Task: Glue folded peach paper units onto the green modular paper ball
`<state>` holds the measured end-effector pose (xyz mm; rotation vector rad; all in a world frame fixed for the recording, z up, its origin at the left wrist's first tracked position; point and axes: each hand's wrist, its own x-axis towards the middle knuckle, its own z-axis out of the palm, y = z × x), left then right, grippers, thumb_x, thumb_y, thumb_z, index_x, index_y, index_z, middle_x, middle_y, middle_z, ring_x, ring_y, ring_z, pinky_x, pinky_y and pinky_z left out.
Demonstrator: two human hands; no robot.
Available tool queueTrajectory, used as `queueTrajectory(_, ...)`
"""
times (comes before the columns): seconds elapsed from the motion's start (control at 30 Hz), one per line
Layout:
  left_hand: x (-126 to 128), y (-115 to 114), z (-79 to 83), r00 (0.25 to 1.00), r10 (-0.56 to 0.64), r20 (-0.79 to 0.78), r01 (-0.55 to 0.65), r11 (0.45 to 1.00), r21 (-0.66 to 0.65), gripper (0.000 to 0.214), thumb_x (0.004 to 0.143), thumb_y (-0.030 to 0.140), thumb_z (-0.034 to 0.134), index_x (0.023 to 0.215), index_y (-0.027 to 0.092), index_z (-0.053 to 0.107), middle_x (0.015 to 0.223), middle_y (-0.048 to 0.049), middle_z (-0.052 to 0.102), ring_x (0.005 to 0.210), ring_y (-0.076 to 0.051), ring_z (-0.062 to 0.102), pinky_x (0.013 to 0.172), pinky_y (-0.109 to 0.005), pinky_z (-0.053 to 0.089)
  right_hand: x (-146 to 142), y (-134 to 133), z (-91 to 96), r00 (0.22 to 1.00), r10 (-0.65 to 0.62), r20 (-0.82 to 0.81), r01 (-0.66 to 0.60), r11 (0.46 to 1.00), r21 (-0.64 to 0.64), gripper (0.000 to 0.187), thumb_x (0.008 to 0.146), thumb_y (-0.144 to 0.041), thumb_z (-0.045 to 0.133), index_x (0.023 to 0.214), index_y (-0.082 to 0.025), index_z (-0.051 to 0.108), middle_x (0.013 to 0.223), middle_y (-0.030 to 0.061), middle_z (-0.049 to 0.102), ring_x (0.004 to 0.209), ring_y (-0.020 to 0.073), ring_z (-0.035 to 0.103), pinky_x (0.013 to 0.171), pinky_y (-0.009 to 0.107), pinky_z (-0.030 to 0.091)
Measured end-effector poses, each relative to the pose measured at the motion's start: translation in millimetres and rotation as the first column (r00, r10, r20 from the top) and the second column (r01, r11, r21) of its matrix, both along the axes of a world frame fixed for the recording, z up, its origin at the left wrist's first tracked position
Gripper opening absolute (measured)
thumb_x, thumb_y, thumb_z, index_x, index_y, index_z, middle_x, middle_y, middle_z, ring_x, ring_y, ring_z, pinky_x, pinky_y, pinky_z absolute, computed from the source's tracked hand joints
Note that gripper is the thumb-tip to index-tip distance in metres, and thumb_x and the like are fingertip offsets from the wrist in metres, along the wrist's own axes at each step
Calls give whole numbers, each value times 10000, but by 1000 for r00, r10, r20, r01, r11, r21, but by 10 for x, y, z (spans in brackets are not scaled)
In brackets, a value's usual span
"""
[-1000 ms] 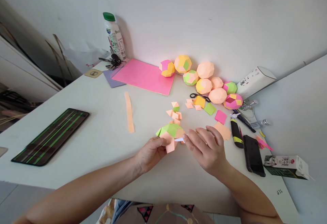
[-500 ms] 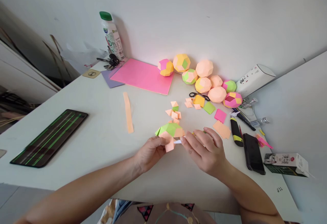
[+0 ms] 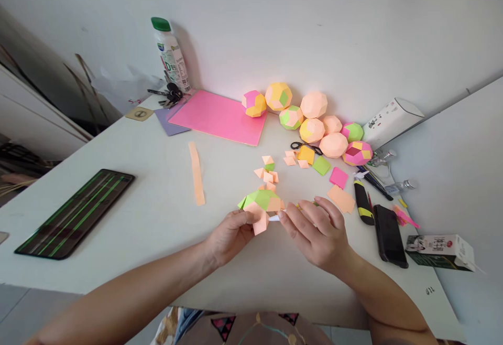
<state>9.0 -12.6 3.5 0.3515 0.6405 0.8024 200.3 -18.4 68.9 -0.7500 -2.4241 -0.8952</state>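
My left hand [image 3: 233, 236] pinches a faceted paper shape [image 3: 259, 198] of light green and peach panels, with a peach flap hanging at its near side. My right hand [image 3: 314, 232] is closed around a glue tube with a white pointed nozzle [image 3: 274, 218]; fingers hide most of its body. The nozzle tip points left and lies at the flap's edge; whether it touches, I cannot tell. Just beyond the shape lie small folded peach paper pieces [image 3: 270, 176] and a green one [image 3: 269, 166].
Several faceted paper balls [image 3: 312, 130] sit along the wall. Around them are scissors [image 3: 306, 148], paper squares [image 3: 321, 165], and a pink sheet [image 3: 220, 117]. A cutter [image 3: 363, 202], phone [image 3: 389, 235] and carton [image 3: 440, 252] line the right; a peach strip [image 3: 197, 173] and tablet [image 3: 76, 213] lie left.
Both hands, the paper shape and the glue tube hold nearly the same position. The whole view has shifted very slightly.
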Motion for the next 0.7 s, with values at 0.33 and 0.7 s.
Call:
queueTrajectory(0.33,-35,19,79,991,-43,129,37,998,47,118,710,167,573,695,120,680,706,-66,639,714,-175,558,757,-309,428,83,25,124,952,-25,-304,-75,948,-311,357,751,-6,607,1035,-221,612,914,40,699,856,208,567,759,392,465)
queueTrajectory(0.7,-114,68,162,977,4,215,-22,997,80,218,637,178,646,843,114,679,725,-53,620,744,-174,552,750,-300,431,508,348,-211,737,-636,230,599,455,-659,254,817,-133,512,1059,-145,586,1042,134,654,937,274,612,734,372,491)
